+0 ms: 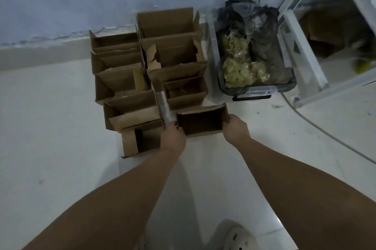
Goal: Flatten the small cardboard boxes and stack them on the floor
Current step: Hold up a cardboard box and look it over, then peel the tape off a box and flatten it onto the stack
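Note:
Several small open cardboard boxes (130, 78) stand in two rows on the white floor against the wall. At the near end of the right row, one open box (201, 122) is held between both hands. My left hand (175, 133) grips its left end, where a flap with shiny tape (162, 105) sticks up. My right hand (236, 127) grips the box's right end, fingers curled over the edge. Another box (138, 142) lies on its side just left of my left hand.
A clear plastic bin (254, 89) lined with a dark bag and holding pale bagged stuff stands right of the boxes. A white shelf frame (305, 62) and a cable (325, 133) lie further right. My shoe (234, 235) shows at the bottom.

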Demonstrator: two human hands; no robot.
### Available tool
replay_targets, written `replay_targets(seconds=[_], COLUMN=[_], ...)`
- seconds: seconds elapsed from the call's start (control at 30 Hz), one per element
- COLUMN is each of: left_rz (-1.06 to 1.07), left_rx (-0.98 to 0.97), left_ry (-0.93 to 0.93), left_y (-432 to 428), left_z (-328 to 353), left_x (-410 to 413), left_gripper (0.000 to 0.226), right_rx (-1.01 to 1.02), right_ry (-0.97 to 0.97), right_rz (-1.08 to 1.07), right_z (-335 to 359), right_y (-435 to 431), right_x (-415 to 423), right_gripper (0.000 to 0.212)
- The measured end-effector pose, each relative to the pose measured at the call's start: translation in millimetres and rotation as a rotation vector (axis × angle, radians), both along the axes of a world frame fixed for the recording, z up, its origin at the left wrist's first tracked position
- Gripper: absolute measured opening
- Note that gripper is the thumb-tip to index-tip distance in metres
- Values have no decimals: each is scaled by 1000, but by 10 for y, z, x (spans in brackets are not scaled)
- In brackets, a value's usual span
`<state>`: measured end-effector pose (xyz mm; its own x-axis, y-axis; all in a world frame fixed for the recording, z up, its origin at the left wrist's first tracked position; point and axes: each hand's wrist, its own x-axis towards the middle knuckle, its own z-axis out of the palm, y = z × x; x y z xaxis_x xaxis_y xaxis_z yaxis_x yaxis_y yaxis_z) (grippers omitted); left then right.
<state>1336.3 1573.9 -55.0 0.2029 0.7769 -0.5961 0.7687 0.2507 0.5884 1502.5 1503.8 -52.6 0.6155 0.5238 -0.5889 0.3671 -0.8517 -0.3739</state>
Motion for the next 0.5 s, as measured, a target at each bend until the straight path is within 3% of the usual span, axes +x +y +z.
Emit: replay_targets(seconds=[0.1,0.23,0.43,0.5], left_rz=[-128,-36,39,39], left_rx=[35,65,191,171], left_ry=[45,-9,-127,-151], left_y=[-54,-86,-119,-96], left_z=[-108,-104,325,498], left_x=[-43,-59,-63,-96], left_gripper=[35,39,48,43], right_rx=[4,44,32,33], right_ry=[63,78,-98,-118], right_rz=[17,-3,8,43], right_z=[-84,-51,367,588], right_y=[13,48,152,162], right_x=[7,-16,-180,-245], right_gripper=[26,32,55,51])
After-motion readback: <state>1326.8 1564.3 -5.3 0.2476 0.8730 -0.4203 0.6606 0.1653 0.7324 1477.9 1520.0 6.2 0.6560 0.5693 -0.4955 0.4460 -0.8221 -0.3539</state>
